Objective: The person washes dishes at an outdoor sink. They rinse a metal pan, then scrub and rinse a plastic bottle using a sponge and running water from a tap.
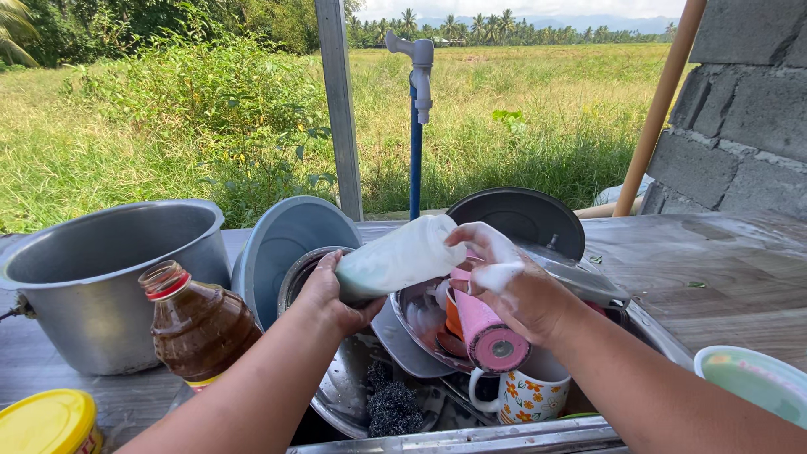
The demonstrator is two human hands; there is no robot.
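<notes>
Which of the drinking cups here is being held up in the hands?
The soapy pale tumbler, gripped by the left hand and rubbed by the foamy right hand. The pink tumbler and flowered mug sit below in the sink.

Cut off at the edges, buried in the sink, or masked by foam

At seven o'clock the yellow lid point(46, 420) runs off the bottom-left corner; at four o'clock the green bowl point(752, 382) is sliced by the right edge. The suds-coated tumbler point(395, 256) hides its own colour, and foam covers the right hand's point(513, 282) fingers. The left hand point(329, 294) shows only its back. The flowered mug point(525, 395) is half behind the pink cup point(487, 332); the sink point(471, 437) bottom under the dishes cannot be seen. The big pot's point(105, 282) left handle leaves the frame.
</notes>
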